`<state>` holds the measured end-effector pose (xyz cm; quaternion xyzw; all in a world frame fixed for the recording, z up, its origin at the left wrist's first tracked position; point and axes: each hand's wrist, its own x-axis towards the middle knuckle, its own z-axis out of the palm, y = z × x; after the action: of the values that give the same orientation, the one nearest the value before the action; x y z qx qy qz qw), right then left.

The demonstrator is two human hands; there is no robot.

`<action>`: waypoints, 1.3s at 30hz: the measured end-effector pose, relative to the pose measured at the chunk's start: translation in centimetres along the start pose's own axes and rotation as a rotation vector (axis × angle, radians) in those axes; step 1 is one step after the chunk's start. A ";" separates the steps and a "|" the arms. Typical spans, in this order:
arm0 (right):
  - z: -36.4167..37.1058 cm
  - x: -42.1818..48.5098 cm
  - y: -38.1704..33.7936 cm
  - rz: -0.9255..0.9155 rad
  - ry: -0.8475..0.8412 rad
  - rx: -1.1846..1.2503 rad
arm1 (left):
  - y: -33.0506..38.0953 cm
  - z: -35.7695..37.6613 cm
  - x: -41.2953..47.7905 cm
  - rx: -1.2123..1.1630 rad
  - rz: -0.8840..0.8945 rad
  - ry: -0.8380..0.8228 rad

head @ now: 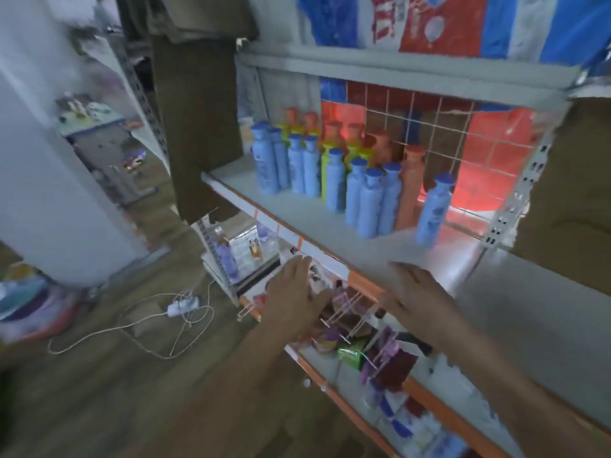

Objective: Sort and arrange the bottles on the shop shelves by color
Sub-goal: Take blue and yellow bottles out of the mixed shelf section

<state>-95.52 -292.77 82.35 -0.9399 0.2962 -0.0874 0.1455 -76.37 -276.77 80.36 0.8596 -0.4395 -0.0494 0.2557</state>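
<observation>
Both hands, left hand and right hand, hang open and empty below the shelf; a hasty reach may topple the tightly packed blue bottles.

Your view dim and bluish, heavy motion blur throughout, red glow through the wire grid, shelf lines bowed toward your frame's edges.

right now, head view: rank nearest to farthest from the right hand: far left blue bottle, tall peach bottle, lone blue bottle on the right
From the right hand:
1. lone blue bottle, shelf front, right end
2. tall peach bottle, just behind it, leftward
3. far left blue bottle, far to the left
</observation>
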 end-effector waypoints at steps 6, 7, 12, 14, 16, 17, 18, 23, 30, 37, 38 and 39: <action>1.8 8.7 -5.6 -0.116 0.005 0.008 | -6.7 -3.3 2.0 -0.018 -0.131 0.060; 2.3 10.3 -6.2 -0.135 0.002 0.014 | -7.6 -3.6 2.6 -0.003 -0.136 0.073; 4.1 18.2 -8.3 -0.161 -0.037 0.040 | -11.5 -4.9 7.7 0.027 -0.190 0.065; 4.6 21.0 -8.7 -0.157 -0.054 0.059 | -12.5 -5.3 10.1 0.043 -0.202 0.055; 5.3 23.6 -9.0 -0.180 -0.066 0.070 | -13.5 -5.4 12.7 0.024 -0.210 0.072; 5.7 24.7 -9.1 -0.196 -0.068 0.070 | -13.9 -5.5 13.8 0.012 -0.217 0.081; 6.0 25.7 -9.3 -0.210 -0.070 0.066 | -14.3 -5.4 14.9 0.001 -0.228 0.083; 6.2 29.1 -8.9 -0.166 -0.081 0.072 | -15.9 -4.8 20.2 -0.030 -0.200 0.048; 6.3 30.4 -7.3 -0.095 0.004 0.047 | -16.9 -6.2 30.9 -0.124 -0.122 0.082; 7.3 29.2 -8.8 0.131 0.066 0.047 | -19.2 -5.7 39.1 -0.316 -0.113 0.093; 7.4 29.1 -9.1 0.165 0.072 0.042 | -19.4 -5.6 39.9 -0.360 -0.128 0.083; 7.4 29.0 -9.5 0.202 0.078 0.037 | -19.7 -5.3 40.6 -0.423 -0.137 0.074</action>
<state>-65.13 -300.56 80.70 -0.8983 0.3931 -0.1143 0.1594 -35.63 -296.84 81.13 0.8158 -0.3503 -0.1260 0.4425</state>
